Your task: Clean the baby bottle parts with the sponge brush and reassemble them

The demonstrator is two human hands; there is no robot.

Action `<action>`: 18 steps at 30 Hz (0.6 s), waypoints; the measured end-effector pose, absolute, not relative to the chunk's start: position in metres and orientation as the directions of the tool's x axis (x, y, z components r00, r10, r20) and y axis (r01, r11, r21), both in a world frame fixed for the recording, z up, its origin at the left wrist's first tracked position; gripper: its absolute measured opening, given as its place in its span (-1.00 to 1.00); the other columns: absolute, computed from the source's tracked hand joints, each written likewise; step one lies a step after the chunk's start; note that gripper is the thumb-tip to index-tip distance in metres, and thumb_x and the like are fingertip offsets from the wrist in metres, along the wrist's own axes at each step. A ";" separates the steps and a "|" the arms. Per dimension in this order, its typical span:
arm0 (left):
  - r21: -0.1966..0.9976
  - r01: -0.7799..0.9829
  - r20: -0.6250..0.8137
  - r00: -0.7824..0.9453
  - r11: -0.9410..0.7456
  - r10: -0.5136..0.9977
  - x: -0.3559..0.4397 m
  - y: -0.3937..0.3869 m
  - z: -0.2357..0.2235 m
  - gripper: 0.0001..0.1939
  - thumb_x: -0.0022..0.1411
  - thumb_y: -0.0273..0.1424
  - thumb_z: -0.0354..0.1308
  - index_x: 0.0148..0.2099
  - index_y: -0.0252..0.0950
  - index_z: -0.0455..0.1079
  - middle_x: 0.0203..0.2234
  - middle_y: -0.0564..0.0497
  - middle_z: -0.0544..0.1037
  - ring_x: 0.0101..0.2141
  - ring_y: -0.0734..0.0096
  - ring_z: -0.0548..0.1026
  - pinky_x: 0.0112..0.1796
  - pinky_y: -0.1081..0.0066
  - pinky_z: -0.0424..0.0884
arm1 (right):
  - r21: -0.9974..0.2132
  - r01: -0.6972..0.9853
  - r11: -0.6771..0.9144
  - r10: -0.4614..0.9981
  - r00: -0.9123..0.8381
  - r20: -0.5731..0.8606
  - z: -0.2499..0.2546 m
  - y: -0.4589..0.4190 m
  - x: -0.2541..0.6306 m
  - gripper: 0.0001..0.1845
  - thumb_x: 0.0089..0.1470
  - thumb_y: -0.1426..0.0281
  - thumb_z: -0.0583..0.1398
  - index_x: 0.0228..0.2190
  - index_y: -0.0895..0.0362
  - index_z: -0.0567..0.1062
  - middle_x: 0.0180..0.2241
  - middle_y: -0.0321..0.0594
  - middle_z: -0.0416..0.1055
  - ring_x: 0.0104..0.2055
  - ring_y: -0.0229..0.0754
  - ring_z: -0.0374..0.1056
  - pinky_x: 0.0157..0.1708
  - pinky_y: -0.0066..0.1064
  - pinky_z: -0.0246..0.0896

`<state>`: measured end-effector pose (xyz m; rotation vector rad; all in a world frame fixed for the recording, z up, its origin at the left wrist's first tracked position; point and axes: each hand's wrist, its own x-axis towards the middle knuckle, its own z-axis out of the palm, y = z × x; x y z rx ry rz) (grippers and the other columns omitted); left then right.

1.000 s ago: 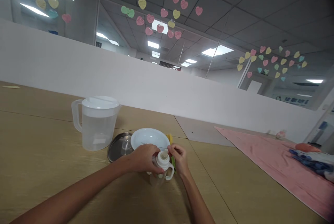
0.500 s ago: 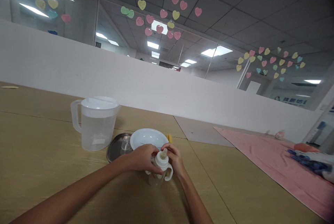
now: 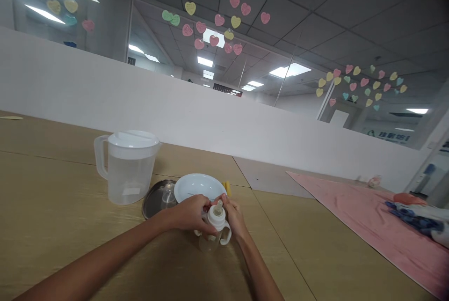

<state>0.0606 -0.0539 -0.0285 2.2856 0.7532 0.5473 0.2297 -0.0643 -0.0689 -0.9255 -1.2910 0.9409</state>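
A clear baby bottle (image 3: pixel 210 244) with a white collar, a pale teat and two white side handles stands upright near the middle of the table. My left hand (image 3: pixel 192 214) is closed around its collar from the left, thumb across the near side. On the far right side of the bottle, my right hand (image 3: pixel 234 214) has its fingers bent together close to the teat. Its fingertips are partly hidden, and I cannot make out what they pinch. Just behind both hands is a white bowl (image 3: pixel 199 179).
A lidded clear pitcher (image 3: pixel 131 174) stands at the left. Beside the bowl lies a round metal tray (image 3: pixel 152 202) with a small clear item (image 3: pixel 169 194). Yellow sticks (image 3: pixel 228 188) show behind my right hand. A pink cloth (image 3: pixel 354 212) covers the right side, bearing folded fabric (image 3: pixel 414 219).
My right hand's fingers have drawn together and slid slightly back from the teat. My left hand keeps its hold on the bottle.
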 end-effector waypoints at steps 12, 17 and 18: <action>0.611 0.440 0.185 0.729 -0.658 0.659 0.060 -0.056 -0.026 -0.61 -0.17 -0.12 0.29 -0.35 -0.31 0.44 -0.45 0.05 0.48 -0.37 0.30 0.39 -0.44 0.48 0.18 | -0.887 -0.015 0.461 0.874 0.181 0.451 -0.073 -0.061 0.235 -0.41 -0.06 0.01 0.19 -0.86 0.12 0.26 -0.65 -0.31 0.19 -0.50 -0.27 0.13 -0.37 -0.40 0.05; 0.615 0.438 0.178 0.732 -0.655 0.657 0.060 -0.057 -0.025 -0.59 -0.17 -0.12 0.28 -0.31 -0.32 0.45 -0.47 0.05 0.48 -0.39 0.31 0.39 -0.43 0.48 0.18 | -0.886 -0.086 0.455 0.888 0.108 0.446 -0.074 -0.064 0.232 -0.54 -0.21 0.15 0.31 -0.80 0.13 0.26 -0.65 -0.35 0.18 -0.54 -0.32 0.07 -0.50 -0.45 0.00; 0.617 0.443 0.173 0.730 -0.651 0.661 0.059 -0.057 -0.025 -0.58 -0.17 -0.13 0.28 -0.30 -0.32 0.45 -0.47 0.05 0.48 -0.39 0.30 0.39 -0.44 0.48 0.18 | -0.886 -0.110 0.450 0.892 0.093 0.442 -0.074 -0.065 0.232 -0.58 -0.22 0.19 0.31 -0.78 0.14 0.27 -0.63 -0.35 0.21 -0.54 -0.31 0.10 -0.50 -0.45 0.01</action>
